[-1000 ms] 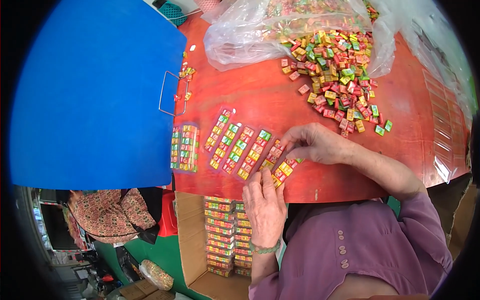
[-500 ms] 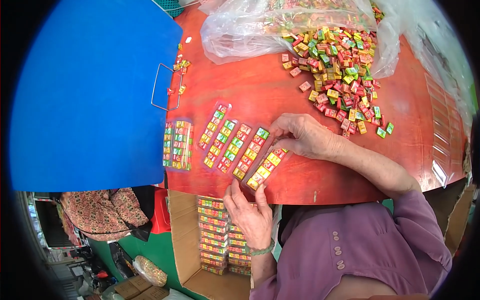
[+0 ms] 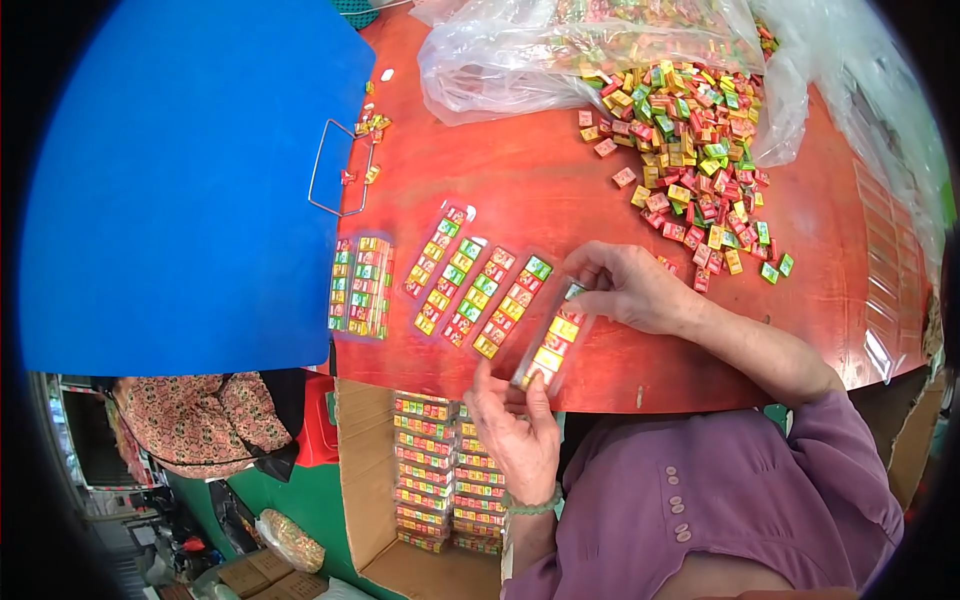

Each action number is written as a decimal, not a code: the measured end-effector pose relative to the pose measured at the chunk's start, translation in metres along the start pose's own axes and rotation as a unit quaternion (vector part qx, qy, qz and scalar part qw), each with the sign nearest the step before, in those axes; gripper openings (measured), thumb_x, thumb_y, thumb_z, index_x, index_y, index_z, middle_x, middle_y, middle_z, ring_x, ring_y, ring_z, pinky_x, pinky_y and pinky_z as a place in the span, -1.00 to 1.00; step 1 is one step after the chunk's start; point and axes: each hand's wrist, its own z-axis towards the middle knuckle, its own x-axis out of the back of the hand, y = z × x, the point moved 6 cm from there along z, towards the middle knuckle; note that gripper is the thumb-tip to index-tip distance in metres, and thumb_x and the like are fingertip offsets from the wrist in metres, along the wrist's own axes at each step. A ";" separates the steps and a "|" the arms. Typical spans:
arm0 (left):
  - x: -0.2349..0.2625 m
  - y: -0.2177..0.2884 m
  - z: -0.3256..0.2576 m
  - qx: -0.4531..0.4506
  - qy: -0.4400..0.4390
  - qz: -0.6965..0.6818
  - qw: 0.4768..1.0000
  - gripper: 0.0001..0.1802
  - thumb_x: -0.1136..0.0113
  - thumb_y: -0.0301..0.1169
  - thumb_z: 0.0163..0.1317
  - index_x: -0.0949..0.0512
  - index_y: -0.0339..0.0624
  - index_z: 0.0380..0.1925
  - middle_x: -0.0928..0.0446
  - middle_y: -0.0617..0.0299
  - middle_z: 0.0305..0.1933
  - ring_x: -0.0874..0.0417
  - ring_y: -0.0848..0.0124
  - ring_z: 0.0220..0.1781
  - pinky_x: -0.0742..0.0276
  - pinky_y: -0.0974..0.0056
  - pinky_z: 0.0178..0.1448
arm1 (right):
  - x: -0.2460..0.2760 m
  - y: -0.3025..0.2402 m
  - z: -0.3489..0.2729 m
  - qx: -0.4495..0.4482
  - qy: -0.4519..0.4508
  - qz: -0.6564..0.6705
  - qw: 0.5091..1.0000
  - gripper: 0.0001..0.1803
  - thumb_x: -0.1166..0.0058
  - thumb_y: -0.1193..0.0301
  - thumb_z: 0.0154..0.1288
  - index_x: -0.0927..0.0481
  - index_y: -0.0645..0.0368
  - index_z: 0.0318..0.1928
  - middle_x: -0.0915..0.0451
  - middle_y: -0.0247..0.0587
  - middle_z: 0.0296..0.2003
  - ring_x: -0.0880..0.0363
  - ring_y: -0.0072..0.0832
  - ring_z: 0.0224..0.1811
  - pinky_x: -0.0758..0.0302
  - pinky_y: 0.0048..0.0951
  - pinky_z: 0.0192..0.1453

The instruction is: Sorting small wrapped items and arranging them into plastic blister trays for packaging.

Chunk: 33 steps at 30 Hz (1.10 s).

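A narrow clear plastic tray (image 3: 553, 347) filled with a row of small red, yellow and green wrapped sweets is held tilted between my hands near the table's front edge. My right hand (image 3: 635, 290) pinches its far end with thumb and fingers. At the near end my left hand (image 3: 515, 430), with a bead bracelet on its wrist, grips it between thumb and fingers. Just left of it lies a filled tray (image 3: 513, 306), with several similar ones fanned out beyond. A stack of filled trays (image 3: 360, 290) sits farther left.
A big pile of loose sweets (image 3: 700, 150) spills from a clear plastic bag (image 3: 500, 65) at the back. Empty clear trays (image 3: 890, 270) lie at the right. A blue board (image 3: 190, 190) covers the left side. Below the table edge, a cardboard box (image 3: 367, 480) holds stacked filled trays.
The held tray has moved slightly right and toward me, away from the row of trays. Both hands moved along with it, and my left hand's thumb now lies over its near end.
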 end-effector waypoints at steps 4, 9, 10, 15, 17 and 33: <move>0.005 -0.003 0.003 -0.035 0.028 -0.023 0.999 -0.35 -0.48 -0.46 0.29 -0.43 -0.34 0.33 -0.43 0.15 -0.14 -0.54 0.42 -0.32 -0.51 0.30 -0.30 | 0.001 -0.008 0.001 -0.019 -0.014 0.059 0.998 -0.64 -0.41 0.42 0.35 -0.65 0.25 0.08 -0.61 -0.43 -0.35 -0.55 -0.71 -0.36 -0.52 -0.55 -0.30; 0.015 -0.013 0.024 -0.030 0.062 -0.045 0.997 -0.41 -0.49 -0.52 0.24 -0.52 -0.33 0.27 -0.50 0.08 -0.07 -0.61 0.37 -0.30 -0.61 0.28 -0.20 | -0.007 -0.006 0.022 -0.040 -0.037 0.141 0.988 -0.76 -0.38 0.41 0.39 -0.67 0.25 -0.04 -0.62 -0.43 -0.34 -0.57 -0.71 -0.36 -0.54 -0.56 -0.33; 0.014 -0.019 0.028 -0.029 0.063 -0.044 0.997 -0.41 -0.49 -0.52 0.24 -0.52 -0.33 0.27 -0.50 0.08 -0.07 -0.61 0.37 -0.30 -0.61 0.28 -0.20 | -0.009 -0.004 0.028 -0.033 -0.028 0.128 0.991 -0.78 -0.37 0.40 0.40 -0.66 0.25 -0.07 -0.62 -0.42 -0.34 -0.57 -0.71 -0.35 -0.55 -0.56 -0.33; 0.010 -0.024 0.038 -0.044 0.072 0.034 0.996 -0.50 -0.41 -0.47 0.32 -0.52 -0.40 0.22 -0.56 -0.08 0.03 -0.66 0.22 -0.22 -0.63 0.17 -0.13 | -0.011 0.002 0.045 -0.015 0.013 0.026 0.999 -0.76 -0.36 0.37 0.40 -0.64 0.28 -0.12 -0.65 -0.31 -0.34 -0.60 -0.58 -0.37 -0.56 -0.47 -0.35; 0.009 -0.020 0.039 -0.066 0.068 0.089 0.992 -0.52 -0.39 -0.45 0.35 -0.52 -0.42 0.21 -0.56 -0.11 0.04 -0.68 0.18 -0.21 -0.64 0.15 -0.13 | -0.009 -0.003 0.045 0.091 0.054 -0.085 0.991 -0.76 -0.35 0.38 0.38 -0.61 0.31 -0.16 -0.65 -0.15 -0.36 -0.62 -0.42 -0.38 -0.57 -0.34 -0.29; 0.017 -0.024 0.036 -0.064 0.104 -0.011 0.992 -0.65 -0.37 -0.48 0.38 -0.62 -0.38 0.12 -0.61 0.03 -0.05 -0.65 0.30 -0.24 -0.63 0.20 -0.18 | -0.005 -0.019 0.036 0.015 -0.010 0.062 0.998 -0.67 -0.38 0.37 0.37 -0.67 0.30 0.04 -0.61 -0.35 -0.37 -0.49 -0.64 -0.38 -0.48 -0.42 -0.26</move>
